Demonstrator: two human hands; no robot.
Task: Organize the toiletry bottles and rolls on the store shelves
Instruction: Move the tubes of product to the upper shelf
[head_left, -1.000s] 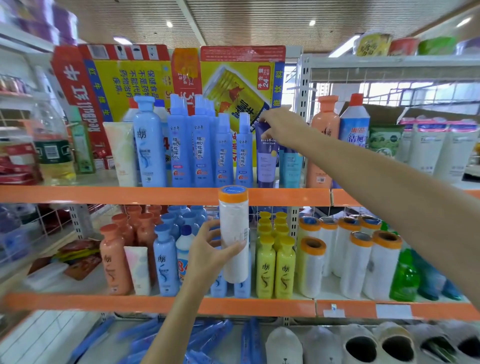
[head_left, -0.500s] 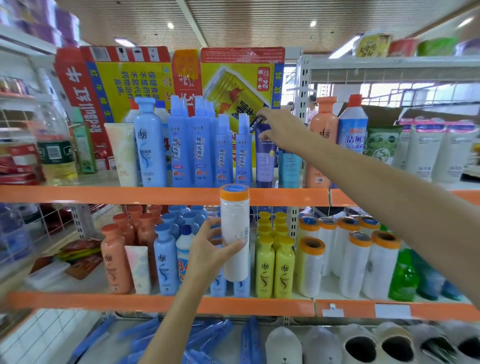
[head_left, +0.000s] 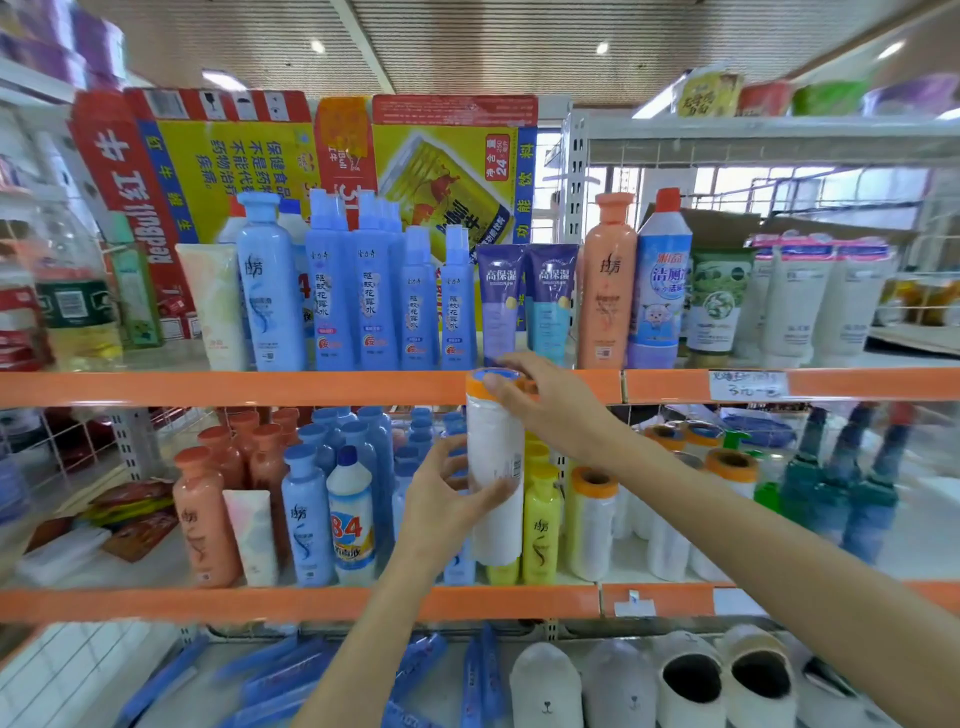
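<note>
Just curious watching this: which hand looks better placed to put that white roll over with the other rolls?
Probably the right hand. It grips the top of the white roll, and the other rolls stand on its side. The left hand holds the roll's lower part from the far side.

Both forearms are bare, left hand (head_left: 441, 512) and right hand (head_left: 545, 402) ungloved

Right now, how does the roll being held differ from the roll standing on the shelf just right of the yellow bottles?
The held roll is gripped by the left hand and right hand, off the shelf; the shelf roll stands untouched. The held roll's end shows blue, the shelf roll's an open dark core. Both are white, upright and orange-topped.
</note>
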